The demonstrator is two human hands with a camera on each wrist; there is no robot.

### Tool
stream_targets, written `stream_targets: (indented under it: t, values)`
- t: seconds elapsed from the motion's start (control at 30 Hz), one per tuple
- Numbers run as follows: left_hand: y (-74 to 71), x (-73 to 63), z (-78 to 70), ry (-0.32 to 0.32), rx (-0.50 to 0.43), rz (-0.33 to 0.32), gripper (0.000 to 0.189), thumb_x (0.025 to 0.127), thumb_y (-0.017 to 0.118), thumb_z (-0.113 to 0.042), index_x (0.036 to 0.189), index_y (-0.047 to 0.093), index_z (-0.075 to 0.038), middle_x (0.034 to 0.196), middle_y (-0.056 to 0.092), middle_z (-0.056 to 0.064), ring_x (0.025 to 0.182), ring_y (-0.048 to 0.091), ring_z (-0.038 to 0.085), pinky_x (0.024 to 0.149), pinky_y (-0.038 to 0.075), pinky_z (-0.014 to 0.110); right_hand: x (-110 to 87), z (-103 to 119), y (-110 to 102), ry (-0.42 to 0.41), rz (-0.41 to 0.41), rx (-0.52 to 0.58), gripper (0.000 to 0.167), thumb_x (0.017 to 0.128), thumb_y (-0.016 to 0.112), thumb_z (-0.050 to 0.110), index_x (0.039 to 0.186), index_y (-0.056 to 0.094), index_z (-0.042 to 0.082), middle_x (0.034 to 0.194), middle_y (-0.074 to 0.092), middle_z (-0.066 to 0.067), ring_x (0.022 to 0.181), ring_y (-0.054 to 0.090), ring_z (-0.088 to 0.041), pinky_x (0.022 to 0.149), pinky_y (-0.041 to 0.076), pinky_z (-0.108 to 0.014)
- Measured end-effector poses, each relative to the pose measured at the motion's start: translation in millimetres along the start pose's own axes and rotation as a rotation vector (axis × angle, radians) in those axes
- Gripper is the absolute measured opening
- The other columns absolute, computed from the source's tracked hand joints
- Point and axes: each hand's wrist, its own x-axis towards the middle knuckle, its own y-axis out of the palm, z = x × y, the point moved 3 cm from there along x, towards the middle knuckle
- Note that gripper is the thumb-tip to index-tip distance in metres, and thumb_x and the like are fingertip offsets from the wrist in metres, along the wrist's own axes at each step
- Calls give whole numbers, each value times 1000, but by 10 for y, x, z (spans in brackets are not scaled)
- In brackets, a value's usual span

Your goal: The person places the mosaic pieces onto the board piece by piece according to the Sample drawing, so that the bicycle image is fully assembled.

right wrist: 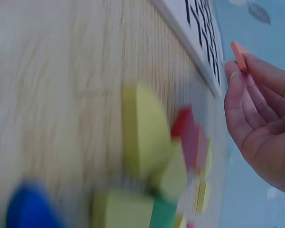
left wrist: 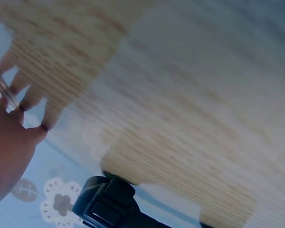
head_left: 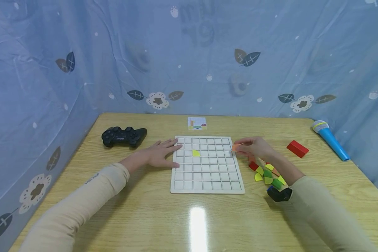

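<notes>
A white grid board (head_left: 208, 189) lies in the middle of the table, with one yellow piece (head_left: 196, 153) in an upper-left cell. My left hand (head_left: 160, 154) rests at the board's left edge, its fingers spread and straight. Thumb and fingers of my right hand (head_left: 255, 147) pinch an orange block (head_left: 235, 147) over the board's upper right edge. In the right wrist view the orange block (right wrist: 240, 56) sticks out from the fingertips. Below the right hand lies a pile of yellow, green, red and orange blocks (head_left: 267, 173), partly hidden by the forearm.
A small pattern card (head_left: 197, 123) lies behind the board. To the left is a black game controller (head_left: 123, 136). A red block (head_left: 297, 148) and a blue toy microphone (head_left: 332, 140) lie at the right. Near the right sleeve sits a dark object (head_left: 278, 194). Blue curtains surround the table.
</notes>
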Motion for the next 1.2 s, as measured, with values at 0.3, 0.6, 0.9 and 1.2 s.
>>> stream_targets:
  t: [0.3,0.6,0.9,1.2]
  values:
    - [26,16,16,-3,6,-10,88,87,43,-71,155,11,-24,159,-3,3,144,0,26,111,2,56,243,236,418,-14,84,21,34,92,65,9,123,61,-4,104,68,-11,93,66,-25,81,54,-36]
    - [46,15,23,-9,15,-14,89,87,42,-72,155,11,-25,159,-4,3,144,-1,26,111,2,56,445,426,845,-9,104,50,29,89,68,7,116,65,-3,99,68,-12,86,68,-21,76,55,-33]
    - [51,12,20,-22,8,-6,86,88,42,-70,155,10,-26,159,-5,1,144,-2,24,112,1,55,590,524,1142,52,78,41,26,87,71,9,111,67,0,93,67,-13,80,68,-20,70,56,-31]
    - [42,9,11,-23,2,-15,88,87,43,-72,155,12,-25,159,-3,2,144,-1,25,112,1,55,626,582,1252,33,27,-51,25,86,72,14,107,69,0,87,68,-9,76,66,-17,69,56,-29]
